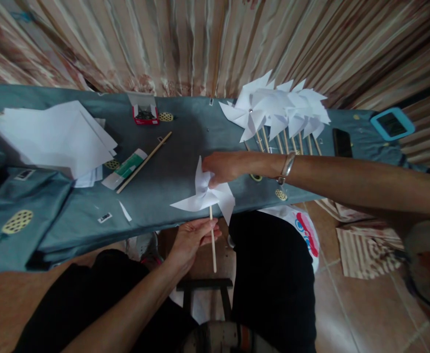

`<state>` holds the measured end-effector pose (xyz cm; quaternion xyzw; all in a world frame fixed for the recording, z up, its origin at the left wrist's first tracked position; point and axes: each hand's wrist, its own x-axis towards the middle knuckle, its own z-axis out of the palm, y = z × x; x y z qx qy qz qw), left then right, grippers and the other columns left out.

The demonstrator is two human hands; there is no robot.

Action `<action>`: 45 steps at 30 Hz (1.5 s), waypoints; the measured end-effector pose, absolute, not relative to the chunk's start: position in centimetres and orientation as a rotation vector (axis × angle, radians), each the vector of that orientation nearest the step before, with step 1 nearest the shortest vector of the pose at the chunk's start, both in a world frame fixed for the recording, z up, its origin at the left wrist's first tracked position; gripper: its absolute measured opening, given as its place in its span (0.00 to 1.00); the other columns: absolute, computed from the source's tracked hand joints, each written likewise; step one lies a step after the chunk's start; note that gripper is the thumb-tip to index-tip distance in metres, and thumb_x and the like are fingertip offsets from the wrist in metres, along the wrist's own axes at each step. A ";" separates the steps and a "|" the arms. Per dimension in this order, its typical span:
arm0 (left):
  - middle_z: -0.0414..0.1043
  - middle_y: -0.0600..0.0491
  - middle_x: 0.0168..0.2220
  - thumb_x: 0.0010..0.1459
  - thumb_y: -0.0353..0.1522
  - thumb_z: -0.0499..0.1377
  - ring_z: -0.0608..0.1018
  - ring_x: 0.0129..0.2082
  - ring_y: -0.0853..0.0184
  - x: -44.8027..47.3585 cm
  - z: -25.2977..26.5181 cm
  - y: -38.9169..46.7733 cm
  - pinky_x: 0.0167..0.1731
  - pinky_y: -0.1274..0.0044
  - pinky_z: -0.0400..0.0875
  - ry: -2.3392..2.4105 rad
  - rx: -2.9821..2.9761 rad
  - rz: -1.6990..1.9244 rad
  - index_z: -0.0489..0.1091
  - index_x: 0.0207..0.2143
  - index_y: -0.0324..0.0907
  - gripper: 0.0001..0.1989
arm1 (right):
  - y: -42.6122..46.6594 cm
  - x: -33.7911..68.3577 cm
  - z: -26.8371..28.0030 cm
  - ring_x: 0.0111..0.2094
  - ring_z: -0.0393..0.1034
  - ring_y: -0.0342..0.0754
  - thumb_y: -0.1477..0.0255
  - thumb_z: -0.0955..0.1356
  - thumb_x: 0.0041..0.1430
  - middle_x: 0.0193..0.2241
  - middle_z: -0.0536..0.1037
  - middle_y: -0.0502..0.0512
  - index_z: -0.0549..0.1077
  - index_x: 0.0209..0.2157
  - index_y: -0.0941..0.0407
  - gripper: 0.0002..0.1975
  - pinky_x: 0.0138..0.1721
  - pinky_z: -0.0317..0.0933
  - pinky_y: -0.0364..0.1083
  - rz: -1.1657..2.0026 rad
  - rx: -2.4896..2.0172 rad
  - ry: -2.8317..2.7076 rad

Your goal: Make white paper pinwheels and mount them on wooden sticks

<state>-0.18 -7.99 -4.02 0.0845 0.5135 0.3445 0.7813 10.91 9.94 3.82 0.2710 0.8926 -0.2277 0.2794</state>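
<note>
A white paper pinwheel (203,200) on a thin wooden stick (214,250) is held over the table's near edge. My left hand (191,240) pinches the stick below the blades, palm partly up. From above, my right hand (220,168) has its fingers on the pinwheel near its centre and upper blade; the fingertips are partly hidden, and I cannot tell whether they grip anything small. A bracelet (287,167) circles my right wrist. Behind that arm lies a row of similar pinwheels (273,110), overlapping, their sticks pointing toward me.
Paper sheets (53,139) are stacked at left. Near them lie a loose stick (144,162), a green-and-white packet (128,166) and an open red box (145,113) of small dark pieces. To the right are a black phone (342,143) and a blue-framed device (392,124). A curtain hangs behind the table.
</note>
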 end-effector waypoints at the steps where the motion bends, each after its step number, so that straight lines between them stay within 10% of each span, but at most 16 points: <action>1: 0.79 0.49 0.27 0.33 0.38 0.75 0.79 0.26 0.69 -0.1 -4.1 -8.0 0.33 0.77 0.76 1.110 0.181 0.742 0.80 0.28 0.37 0.19 | 9.9 10.9 3.8 0.47 0.73 0.56 0.74 0.71 0.56 0.46 0.79 0.70 0.75 0.48 0.69 0.18 0.41 0.60 0.46 -0.617 0.724 2.390; 45: 0.79 0.50 0.26 0.31 0.41 0.75 0.79 0.26 0.67 0.0 -4.9 -8.0 0.35 0.72 0.78 1.088 0.241 0.770 0.80 0.26 0.38 0.20 | 9.9 10.3 3.7 0.49 0.72 0.56 0.75 0.70 0.56 0.48 0.78 0.68 0.75 0.49 0.67 0.19 0.43 0.61 0.46 -0.603 0.730 2.323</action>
